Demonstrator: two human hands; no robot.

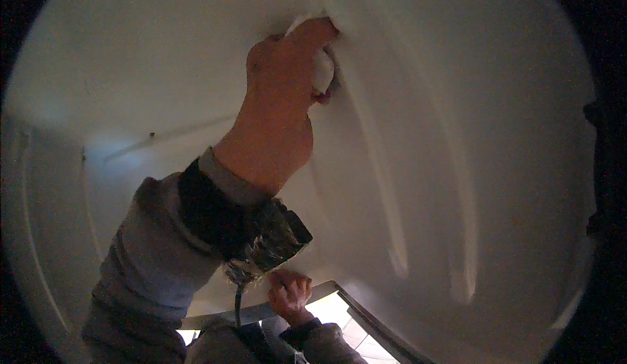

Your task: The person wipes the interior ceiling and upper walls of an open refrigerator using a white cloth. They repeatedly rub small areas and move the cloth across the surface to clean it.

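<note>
My left hand [289, 65] reaches up the middle of the view, back of the hand towards me. Its fingers are curled around a white cloth or pad [323, 72], which is pressed against a pale smooth surface [196, 60]. A grey sleeve covers this forearm, and a dark device with frayed wrapping [274, 236] and a cable is strapped near the wrist. Lower down and smaller, my right hand [290, 293] is curled into a fist beside the rim of a bright opening. Whether anything is inside that fist is hidden.
Long raised ribs [377, 168] run down the right part of the pale surface. A small dark spot [152, 134] and a bluish glare lie to the left. At the bottom, a framed edge [377, 332] borders the bright opening, with light tiles [350, 332] beyond.
</note>
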